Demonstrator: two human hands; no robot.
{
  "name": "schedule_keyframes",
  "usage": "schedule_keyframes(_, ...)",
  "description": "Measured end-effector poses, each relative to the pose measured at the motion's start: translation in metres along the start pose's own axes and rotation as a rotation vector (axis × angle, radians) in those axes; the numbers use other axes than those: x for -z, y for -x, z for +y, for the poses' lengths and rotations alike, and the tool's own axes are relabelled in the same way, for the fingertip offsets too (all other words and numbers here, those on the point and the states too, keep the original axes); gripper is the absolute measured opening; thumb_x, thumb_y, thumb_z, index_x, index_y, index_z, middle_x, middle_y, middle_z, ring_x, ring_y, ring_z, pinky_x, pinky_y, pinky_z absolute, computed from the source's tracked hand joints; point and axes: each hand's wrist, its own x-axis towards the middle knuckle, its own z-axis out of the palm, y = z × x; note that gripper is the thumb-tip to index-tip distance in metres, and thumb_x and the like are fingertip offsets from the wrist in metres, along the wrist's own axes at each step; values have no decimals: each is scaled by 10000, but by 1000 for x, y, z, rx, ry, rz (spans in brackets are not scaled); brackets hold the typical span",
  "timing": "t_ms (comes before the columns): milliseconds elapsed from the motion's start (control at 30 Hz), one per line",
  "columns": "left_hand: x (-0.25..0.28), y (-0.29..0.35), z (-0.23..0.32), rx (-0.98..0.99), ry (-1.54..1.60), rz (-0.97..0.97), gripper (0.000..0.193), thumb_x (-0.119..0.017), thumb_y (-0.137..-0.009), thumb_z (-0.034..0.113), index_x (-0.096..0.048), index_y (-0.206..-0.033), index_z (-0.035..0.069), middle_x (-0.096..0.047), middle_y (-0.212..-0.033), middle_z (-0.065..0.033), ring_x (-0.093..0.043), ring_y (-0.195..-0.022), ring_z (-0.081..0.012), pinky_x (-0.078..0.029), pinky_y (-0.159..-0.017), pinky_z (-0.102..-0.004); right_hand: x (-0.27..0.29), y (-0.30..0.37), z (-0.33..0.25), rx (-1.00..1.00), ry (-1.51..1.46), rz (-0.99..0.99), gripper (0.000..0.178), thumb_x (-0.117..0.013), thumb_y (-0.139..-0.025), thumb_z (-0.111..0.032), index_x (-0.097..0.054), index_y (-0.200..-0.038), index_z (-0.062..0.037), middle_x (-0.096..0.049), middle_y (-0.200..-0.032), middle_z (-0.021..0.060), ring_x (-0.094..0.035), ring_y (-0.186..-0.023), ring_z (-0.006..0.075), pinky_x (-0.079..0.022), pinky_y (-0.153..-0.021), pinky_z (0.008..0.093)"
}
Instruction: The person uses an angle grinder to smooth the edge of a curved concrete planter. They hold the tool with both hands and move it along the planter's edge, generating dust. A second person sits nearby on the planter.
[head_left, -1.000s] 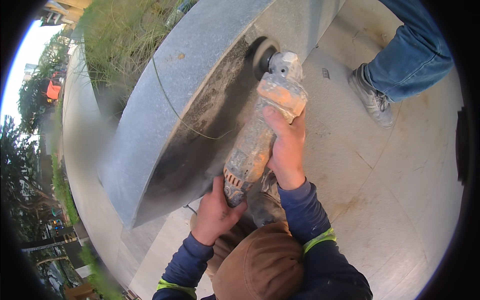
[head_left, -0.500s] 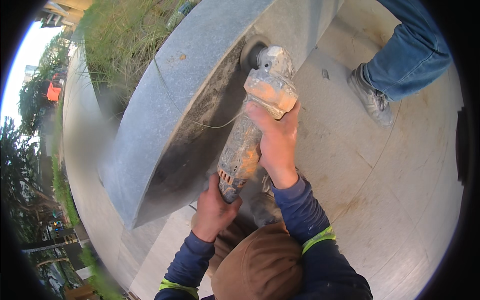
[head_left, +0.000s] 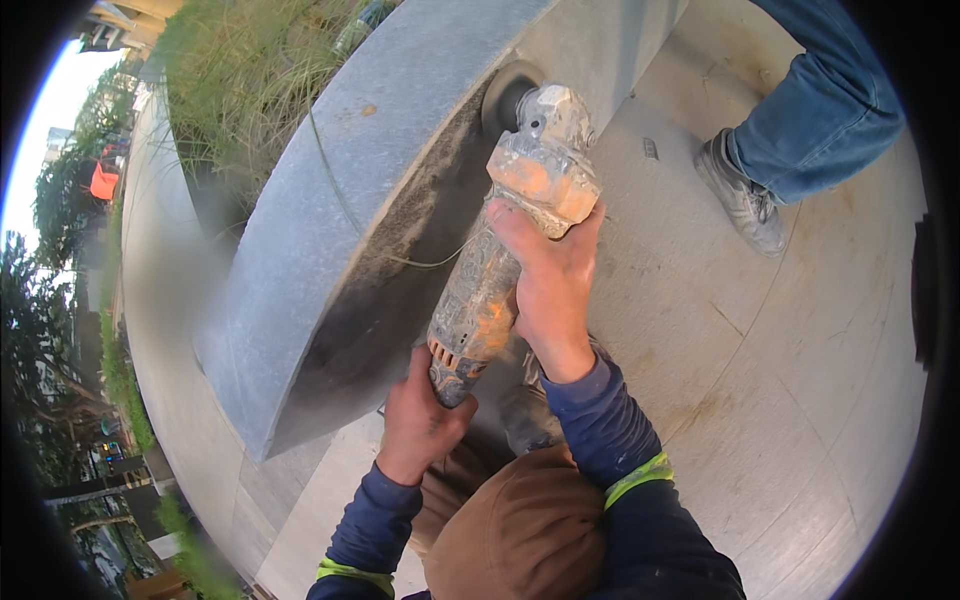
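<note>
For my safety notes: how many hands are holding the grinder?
2. The right hand grips the front of the grinder, just behind its head, by the stone wall. The left hand grips its rear end. The bystander's hands are out of view.

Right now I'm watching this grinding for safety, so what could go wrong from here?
Both hands are bare: the right hand grips the dusty angle grinder close behind its head, so a kickback off the stone curb could bring fingers near the disc. A thin cord lies across the curb toward the tool and might snag. Another person's shoe stands close by, possibly within reach of dust and chips.
</note>
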Motion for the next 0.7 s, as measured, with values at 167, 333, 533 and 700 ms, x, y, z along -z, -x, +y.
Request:
schedule_keyframes(167, 1, -1, 2, -7, 19, -15, 435, -682, -702, 63, -532, -1107, 7, -689, -849, -209, -694, -828, -406, -536, -709, -369, -1, -2, -2, 5, -22, 13, 619, -769, -806, -58, -337, -1241, 26, -580, -1125, 124, -590, -1009, 146, -499, -889, 278)
schedule_keyframes(333, 2, 3, 0, -10, -18, -6, 441, -682, -699, 61, -534, -1112, 10, -689, -849, -209, -693, -828, -407, -536, -711, -371, -3, -1, -3, -32, 14, 23, 615, -763, -809, -45, -335, -1244, 27, -564, -1148, 123, -577, -1020, 144, -490, -898, 282)
schedule_keyframes(533, 1, 6, 2, 6, 6, -4, 448, -687, -698, 68, -533, -1115, 9, -691, -855, -216, -689, -841, -416, -538, -714, -393, 0, 1, 0, -59, -18, 51, 609, -765, -800, -38, -348, -1239, 25, -551, -1165, 127, -562, -1036, 147, -476, -917, 285)
schedule_keyframes(700, -5, 11, -4, 90, -43, -71, 450, -685, -696, 70, -531, -1115, 12, -691, -865, -221, -681, -844, -428, -537, -715, -400, 13, 3, 12, -110, 20, 99, 603, -767, -797, -38, -358, -1236, 16, -559, -1153, 116, -568, -1027, 146, -478, -909, 283)
